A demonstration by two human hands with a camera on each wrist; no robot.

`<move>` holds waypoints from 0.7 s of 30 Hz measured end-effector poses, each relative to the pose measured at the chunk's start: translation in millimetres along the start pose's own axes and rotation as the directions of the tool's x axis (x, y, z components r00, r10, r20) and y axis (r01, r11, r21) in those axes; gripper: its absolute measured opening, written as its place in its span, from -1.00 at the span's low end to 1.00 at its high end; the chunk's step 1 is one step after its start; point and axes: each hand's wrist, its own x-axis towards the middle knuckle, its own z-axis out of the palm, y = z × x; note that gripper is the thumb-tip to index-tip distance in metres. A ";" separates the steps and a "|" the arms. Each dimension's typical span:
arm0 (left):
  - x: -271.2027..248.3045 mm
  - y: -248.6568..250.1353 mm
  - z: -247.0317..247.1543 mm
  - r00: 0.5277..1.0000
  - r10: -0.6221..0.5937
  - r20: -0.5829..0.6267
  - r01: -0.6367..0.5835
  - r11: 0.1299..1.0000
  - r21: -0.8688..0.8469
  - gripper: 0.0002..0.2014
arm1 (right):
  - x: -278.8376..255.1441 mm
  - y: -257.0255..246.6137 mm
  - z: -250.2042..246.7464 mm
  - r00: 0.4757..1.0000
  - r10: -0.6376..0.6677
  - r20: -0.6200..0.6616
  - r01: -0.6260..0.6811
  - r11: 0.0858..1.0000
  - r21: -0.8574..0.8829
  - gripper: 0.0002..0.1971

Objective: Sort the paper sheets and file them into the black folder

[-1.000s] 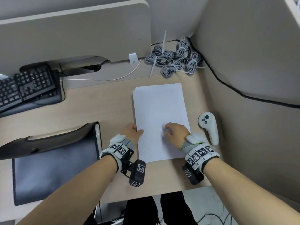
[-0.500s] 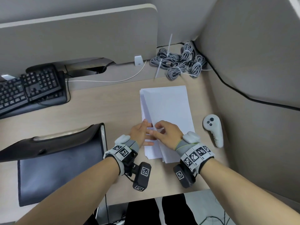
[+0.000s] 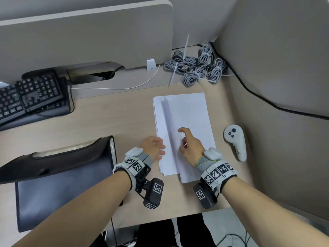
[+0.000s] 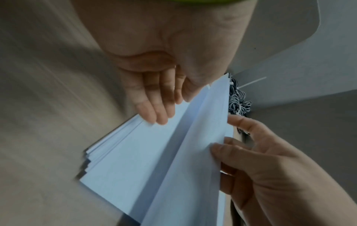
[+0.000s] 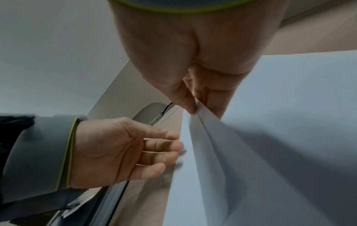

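A stack of white paper sheets [image 3: 187, 122] lies on the desk, right of centre. My right hand [image 3: 188, 145] pinches the left edge of the top sheet [image 5: 208, 130] between thumb and fingers and lifts it off the stack [image 4: 135, 152]. My left hand [image 3: 154, 148] lies at the stack's left edge, fingers straight, fingertips [image 4: 154, 116] touching the lower sheets. The black folder [image 3: 58, 172] lies open at the left of the desk, with some paper showing inside.
A white controller [image 3: 235, 141] lies right of the sheets beside the partition wall. Bundled grey cables [image 3: 197, 68] sit at the back, a black keyboard [image 3: 32, 97] at far left. The desk's front edge [image 3: 178, 216] runs just behind my wrists.
My right hand has taken the top sheet's left edge and raised it. My left hand slid back to the stack's left edge and flattened on it.
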 end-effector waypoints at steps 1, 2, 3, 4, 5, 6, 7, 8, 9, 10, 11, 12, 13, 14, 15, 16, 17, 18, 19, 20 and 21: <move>4.3 -3.2 -0.3 0.998 0.017 -0.054 -0.015 0.999 0.038 -0.88 | 0.4 0.6 -0.6 1.000 -0.011 -0.003 0.011 1.000 -0.008 -0.42; 8.2 -6.4 -0.8 0.995 0.037 -0.095 -0.029 0.996 0.089 -0.88 | 0.9 1.3 -1.2 1.000 -0.026 -0.001 0.026 0.999 -0.021 -0.39; 12.5 -10.2 -2.1 0.991 0.051 -0.121 -0.035 0.991 0.132 -0.88 | 1.3 1.4 -1.9 0.999 -0.042 0.008 0.042 0.999 -0.033 -0.36; 17.4 -14.6 -3.2 0.990 0.052 -0.133 -0.030 0.987 0.159 -0.88 | 2.0 2.7 -2.3 0.999 -0.048 0.017 0.049 0.998 -0.041 -0.37; 23.0 -19.2 -3.9 0.988 0.051 -0.144 -0.027 0.985 0.168 -0.88 | 2.7 3.5 -2.7 0.998 -0.050 0.022 0.051 0.998 -0.044 -0.40; 35.9 -30.0 -5.2 0.986 0.053 -0.159 -0.025 0.985 0.173 -0.87 | 3.2 4.5 -2.5 0.998 -0.053 0.026 0.054 0.998 -0.044 -0.46; 38.4 -32.2 -4.2 0.983 0.056 -0.175 -0.025 0.985 0.173 -0.87 | 3.8 5.9 -1.6 0.998 -0.057 0.026 0.058 0.997 -0.042 -0.53; 35.2 -29.6 -2.3 0.981 0.056 -0.187 -0.025 0.986 0.164 -0.86 | 4.8 7.4 -0.4 0.998 -0.061 0.024 0.062 0.997 -0.041 -0.59; 28.7 -23.9 -0.2 0.980 0.056 -0.192 -0.026 0.988 0.154 -0.85 | 6.4 8.9 1.0 0.998 -0.060 0.027 0.061 0.997 -0.043 -0.62; 22.0 -18.6 2.2 0.981 0.053 -0.187 -0.027 0.989 0.142 -0.86 | 7.5 10.0 2.6 0.998 -0.053 0.036 0.054 0.997 -0.051 -0.65; 17.6 -14.8 4.3 0.983 0.041 -0.176 -0.019 0.992 0.124 -0.86 | 8.4 10.8 4.1 0.998 -0.041 0.045 0.044 0.997 -0.062 -0.66; 14.6 -11.4 6.0 0.986 0.018 -0.164 -0.003 0.996 0.094 -0.84 | 9.0 11.6 5.2 0.998 -0.032 0.053 0.036 0.997 -0.070 -0.67; 13.8 -9.9 7.6 0.989 -0.004 -0.151 0.012 0.998 0.055 -0.82 | 9.4 12.1 6.2 0.998 -0.026 0.062 0.030 0.997 -0.075 -0.67; 13.0 -8.2 9.7 0.991 -0.031 -0.131 0.032 0.999 0.007 -0.81 | 9.3 12.6 7.2 0.997 -0.022 0.072 0.027 0.997 -0.076 -0.67; 13.0 -7.4 12.3 0.992 -0.052 -0.117 0.049 0.998 -0.032 -0.80 | 9.4 13.2 8.1 0.997 -0.020 0.081 0.026 0.997 -0.076 -0.66; 13.6 -7.1 14.2 0.991 -0.057 -0.119 0.054 0.998 -0.029 -0.78 | 9.2 14.0 9.1 0.996 -0.017 0.087 0.024 0.997 -0.076 -0.66; 14.4 -6.6 16.4 0.990 -0.038 -0.136 0.040 0.999 0.006 -0.76 | 9.4 14.8 9.8 0.996 -0.011 0.089 0.018 0.997 -0.075 -0.65; 15.2 -7.2 17.7 0.988 -0.020 -0.152 0.027 0.999 0.046 -0.74 | 9.5 16.1 10.8 0.996 -0.002 0.093 0.009 0.997 -0.073 -0.64; 15.6 -8.2 18.3 0.985 -0.001 -0.171 0.014 0.997 0.071 -0.74 | 9.6 17.5 11.9 0.995 0.007 0.096 -0.001 0.997 -0.071 -0.64; 15.5 -8.2 18.4 0.983 0.010 -0.183 0.005 0.997 0.082 -0.76 | 9.7 18.9 12.9 0.995 0.013 0.097 -0.006 0.997 -0.071 -0.64; 15.5 -8.4 17.9 0.982 0.026 -0.187 -0.007 0.995 0.099 -0.78 | 9.5 19.7 14.0 0.995 0.015 0.097 -0.007 0.997 -0.075 -0.64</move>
